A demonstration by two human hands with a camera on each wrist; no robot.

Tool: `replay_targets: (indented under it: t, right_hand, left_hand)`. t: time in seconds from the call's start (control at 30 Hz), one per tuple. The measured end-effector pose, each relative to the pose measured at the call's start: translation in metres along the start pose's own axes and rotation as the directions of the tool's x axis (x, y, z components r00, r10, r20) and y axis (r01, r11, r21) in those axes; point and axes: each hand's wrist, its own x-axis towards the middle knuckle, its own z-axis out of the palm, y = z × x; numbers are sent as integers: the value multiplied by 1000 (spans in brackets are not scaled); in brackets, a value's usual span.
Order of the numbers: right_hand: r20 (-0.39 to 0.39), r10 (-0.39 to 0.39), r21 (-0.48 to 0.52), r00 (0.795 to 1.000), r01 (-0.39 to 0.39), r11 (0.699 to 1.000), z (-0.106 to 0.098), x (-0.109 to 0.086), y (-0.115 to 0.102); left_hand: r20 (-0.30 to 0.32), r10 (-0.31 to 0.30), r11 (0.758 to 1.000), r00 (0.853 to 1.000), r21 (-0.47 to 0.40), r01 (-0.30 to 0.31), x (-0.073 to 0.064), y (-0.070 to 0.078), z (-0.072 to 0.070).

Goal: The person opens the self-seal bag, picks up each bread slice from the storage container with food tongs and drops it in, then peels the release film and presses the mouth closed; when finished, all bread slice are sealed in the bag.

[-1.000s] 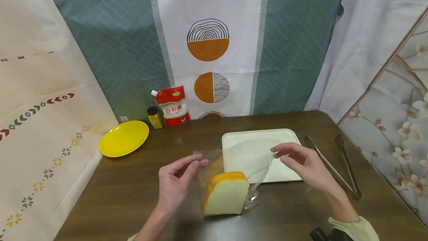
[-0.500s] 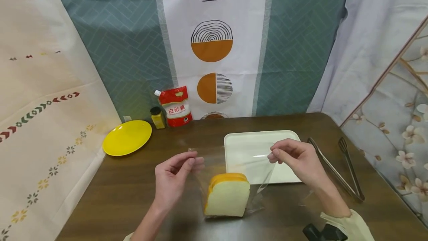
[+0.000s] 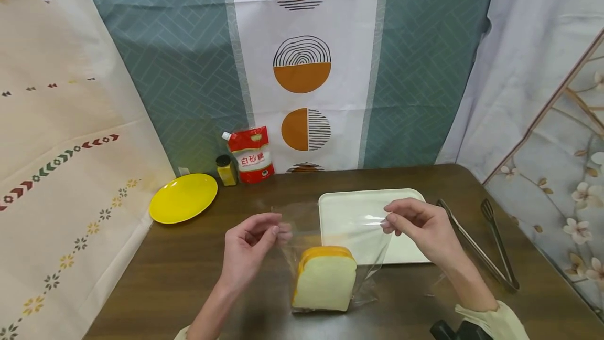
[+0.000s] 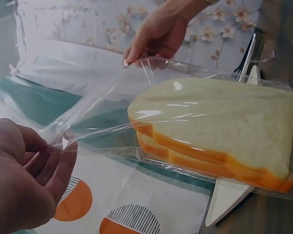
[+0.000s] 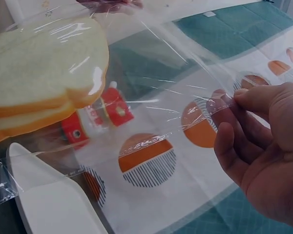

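Note:
Two slices of bread (image 3: 326, 282) with orange-brown crusts stand upright, one behind the other, inside a clear plastic bag (image 4: 102, 124). The bag's upper part spreads between both hands. My left hand (image 3: 250, 245) pinches one upper corner between thumb and fingers. On the opposite side my right hand (image 3: 422, 230) pinches the other corner, its thumb pressed against the index finger, as the right wrist view shows. The bread (image 5: 44, 73) sits low in the bag, below both hands.
A white tray (image 3: 401, 253) lies behind the bag. Metal tongs (image 3: 476, 245) rest at the table's right. At the back left are a yellow plate (image 3: 183, 198), a small black-capped yellow jar (image 3: 227, 172) and a red-and-white pouch (image 3: 251, 156).
Both hands keep their pinch on the bag. The right hand has come in slightly against the plastic, and the bag's mouth looks more taut. The view has shifted a little; the bread stays between the hands.

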Motion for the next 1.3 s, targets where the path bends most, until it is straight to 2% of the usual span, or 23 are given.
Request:
replay_targets:
  t: [0.13, 0.27, 0.4, 0.6, 0.73, 0.87, 0.97, 1.1, 1.2, 1.3]
  right_hand:
    - [19, -29, 26, 999, 28, 999, -1, 0, 2]
    - [32, -17, 43, 999, 15, 999, -3, -1, 2]
    - [31, 1, 29, 1000, -2, 1000, -4, -2, 2]
    - [65, -35, 57, 997, 32, 998, -5, -3, 5]
    - [80, -43, 26, 996, 41, 999, -7, -3, 5]
    - [108, -98, 41, 989, 94, 995, -7, -2, 5]
    - [113, -115, 34, 987, 112, 993, -7, -1, 6]
    - [101, -82, -42, 992, 87, 995, -8, -1, 6]
    - [99, -98, -55, 990, 104, 993, -7, -1, 7]
    - [111, -155, -53, 982, 161, 986, -7, 0, 8]
  left_hand:
    - [-31, -16, 999, 999, 37, 17, 1, 0, 0]
    - [-45, -25, 998, 999, 56, 27, 1, 1, 0]
    - [-26, 3, 1000, 1000, 30, -2, 1, 0, -1]
    - [41, 84, 995, 996, -53, -81, 0, -4, -3]
    - [25, 75, 997, 997, 2, -75, 1, -4, -3]
    - [18, 50, 998, 999, 45, -51, 3, -4, -4]
    - [32, 64, 997, 997, 51, -66, 3, -6, -5]
    - [70, 106, 993, 992, 45, -109, 4, -7, -6]
    - [96, 133, 990, 987, 39, -137, 5, -7, -7]
    - [99, 135, 988, 986, 57, -141, 6, -6, -6]
